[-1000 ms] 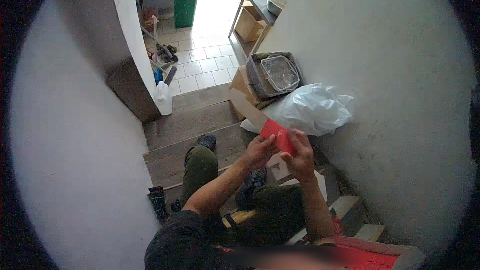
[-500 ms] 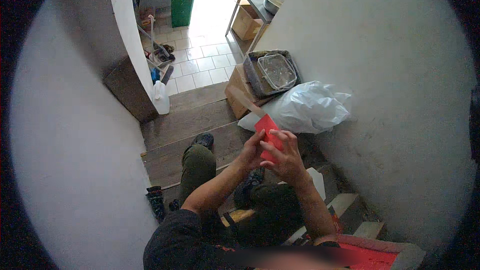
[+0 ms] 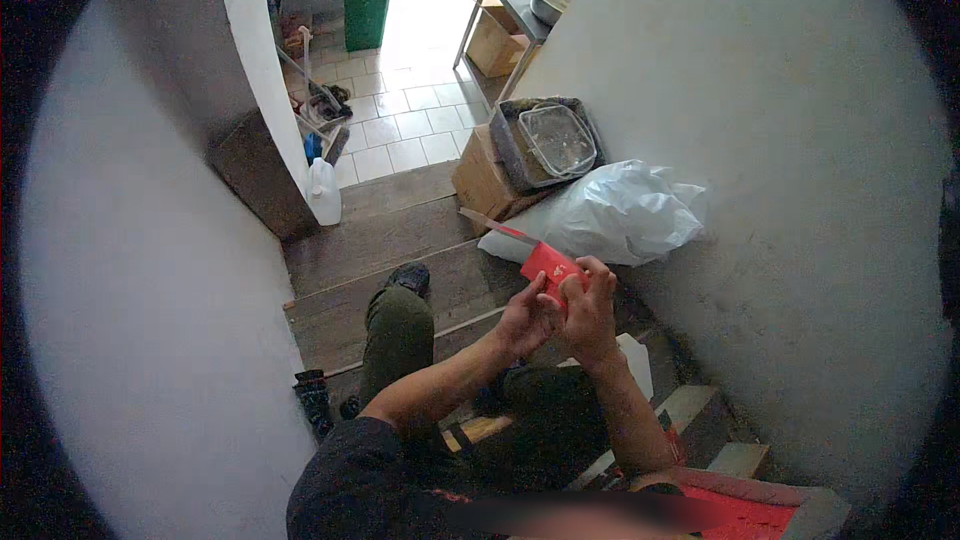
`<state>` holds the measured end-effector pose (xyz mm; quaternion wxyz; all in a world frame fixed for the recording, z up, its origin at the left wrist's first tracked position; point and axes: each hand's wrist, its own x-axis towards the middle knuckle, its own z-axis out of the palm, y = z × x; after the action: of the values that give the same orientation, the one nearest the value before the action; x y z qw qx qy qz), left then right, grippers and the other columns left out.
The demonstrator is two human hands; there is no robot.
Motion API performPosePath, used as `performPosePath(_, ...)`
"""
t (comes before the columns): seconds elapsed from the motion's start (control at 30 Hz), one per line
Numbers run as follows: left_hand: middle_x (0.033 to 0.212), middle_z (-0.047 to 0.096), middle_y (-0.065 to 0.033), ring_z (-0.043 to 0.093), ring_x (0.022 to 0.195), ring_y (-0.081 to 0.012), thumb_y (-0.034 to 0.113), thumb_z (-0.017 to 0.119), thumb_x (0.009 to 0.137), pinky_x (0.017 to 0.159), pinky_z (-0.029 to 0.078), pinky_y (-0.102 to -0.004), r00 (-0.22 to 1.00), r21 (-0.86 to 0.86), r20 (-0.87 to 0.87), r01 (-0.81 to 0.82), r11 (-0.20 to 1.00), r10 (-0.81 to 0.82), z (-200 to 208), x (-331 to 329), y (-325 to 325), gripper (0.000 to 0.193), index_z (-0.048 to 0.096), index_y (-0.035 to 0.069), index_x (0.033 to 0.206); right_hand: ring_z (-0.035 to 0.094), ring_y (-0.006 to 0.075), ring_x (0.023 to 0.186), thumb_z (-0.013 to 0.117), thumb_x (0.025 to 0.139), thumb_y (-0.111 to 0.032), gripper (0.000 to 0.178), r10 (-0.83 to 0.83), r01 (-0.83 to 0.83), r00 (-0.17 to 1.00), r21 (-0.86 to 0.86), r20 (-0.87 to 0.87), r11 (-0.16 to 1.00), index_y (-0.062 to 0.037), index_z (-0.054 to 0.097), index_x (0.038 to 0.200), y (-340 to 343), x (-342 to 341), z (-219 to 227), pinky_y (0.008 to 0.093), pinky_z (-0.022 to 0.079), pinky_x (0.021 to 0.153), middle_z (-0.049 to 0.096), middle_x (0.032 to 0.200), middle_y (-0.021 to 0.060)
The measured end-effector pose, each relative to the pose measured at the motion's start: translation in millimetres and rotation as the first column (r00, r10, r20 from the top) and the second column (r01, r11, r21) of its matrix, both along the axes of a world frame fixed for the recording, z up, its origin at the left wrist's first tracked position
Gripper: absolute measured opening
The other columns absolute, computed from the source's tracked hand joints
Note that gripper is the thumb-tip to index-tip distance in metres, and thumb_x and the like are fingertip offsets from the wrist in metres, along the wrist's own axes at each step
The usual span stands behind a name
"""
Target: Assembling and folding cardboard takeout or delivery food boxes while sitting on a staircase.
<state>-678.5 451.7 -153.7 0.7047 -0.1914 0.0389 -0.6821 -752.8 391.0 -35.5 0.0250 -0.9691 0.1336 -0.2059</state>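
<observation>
A small red carton (image 3: 551, 265) is held up over my lap in both hands. A narrow flap (image 3: 497, 229), pale on one side, juts from its far left end. My left hand (image 3: 528, 320) is closed on the carton's near left side, the thumb lying along it. From the right, my right hand (image 3: 590, 312) grips the near end with bent fingers, which cover part of it. Beyond the carton lies a stuffed white plastic bag (image 3: 620, 212).
Wooden steps (image 3: 370, 250) descend between two walls to a tiled floor (image 3: 400, 130). A cardboard box (image 3: 480, 175) carries a plastic tub (image 3: 515, 155). A white jug (image 3: 324, 195) stands by the left wall; red sheets (image 3: 745, 510) lie at lower right.
The carton has turned in my hands, so its printed red face and a fold show. My right hand has shifted slightly right; the left has moved right and a little nearer.
</observation>
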Motion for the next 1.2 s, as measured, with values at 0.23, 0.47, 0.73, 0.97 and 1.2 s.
performPosePath(0.23, 0.098, 0.064, -0.0051, 0.063, 0.085, -0.0142, 0.019, 0.057, 0.091, 0.074, 0.052, -0.0291, 0.864, 0.318, 0.469, -0.361, 0.877, 0.186, 10.6, -0.3, -4.1, 0.028, 0.053, 0.007, 0.116, 0.05, 0.0353, 0.095, 0.059, 0.086, -0.04, 0.039, -0.024, 0.018, 0.997, 0.083, 0.072, 0.996, -0.0043, 0.051, 0.1, -7.8, 4.5, -1.0, 0.045, 0.04, 0.083, 0.05, 0.105, 0.0178)
performPosePath(0.47, 0.094, 0.063, -0.003, 0.056, 0.088, -0.01, 0.012, 0.054, 0.091, 0.078, 0.048, -0.0294, -0.028, -0.118, 0.993, -0.414, 0.903, 0.117, 27.9, -12.9, 10.5, 0.021, 0.058, 0.0, 0.109, 0.056, 0.0295, 0.085, 0.065, 0.082, -0.017, 0.027, -0.013, -0.006, 0.948, 0.06, 0.319, 0.998, -0.0036, 0.059, 0.105, -10.4, -5.0, 18.7, 0.0392, 0.046, 0.076, 0.057, 0.093, 0.0118)
performPosePath(0.73, 0.097, 0.061, -0.0113, 0.057, 0.088, -0.0225, 0.012, 0.055, 0.087, 0.082, 0.047, -0.0351, -0.684, -0.418, 0.725, -0.527, 0.74, -0.078, -24.7, -8.7, -3.6, 0.025, 0.056, 0.002, 0.11, 0.063, 0.0253, 0.08, 0.067, 0.077, -0.01, 0.013, -0.015, -0.024, 0.946, 0.115, 0.325, 0.993, -0.004, 0.065, 0.088, 0.8, -4.6, 7.7, 0.0332, 0.051, 0.071, 0.063, 0.085, 0.0091)
performPosePath(0.97, 0.104, 0.058, -0.0152, 0.054, 0.096, -0.0276, 0.011, 0.055, 0.084, 0.087, 0.044, -0.0379, -0.808, -0.375, 0.579, -0.382, 0.844, -0.108, -39.0, -8.4, -3.9, 0.032, 0.054, 0.005, 0.116, 0.066, 0.0275, 0.071, 0.065, 0.08, -0.013, 0.013, 0.113, -0.17, 0.956, 0.198, 0.272, 0.965, -0.002, 0.063, 0.086, 1.0, -3.9, 3.0, 0.0329, 0.053, 0.061, 0.064, 0.083, 0.0143)
performPosePath(1.2, 0.11, 0.054, -0.0192, 0.051, 0.104, -0.0326, 0.011, 0.055, 0.081, 0.091, 0.042, -0.0406, -0.788, -0.366, 0.604, -0.409, 0.836, -0.121, -40.9, -6.1, -10.5, 0.041, 0.051, 0.008, 0.121, 0.055, 0.0313, 0.099, 0.073, 0.066, -0.013, 0.033, 0.056, -0.104, 0.984, 0.294, 0.167, 0.95, -0.0038, 0.062, 0.096, -15.5, 0.6, 0.6, 0.038, 0.046, 0.084, 0.058, 0.098, 0.0148)
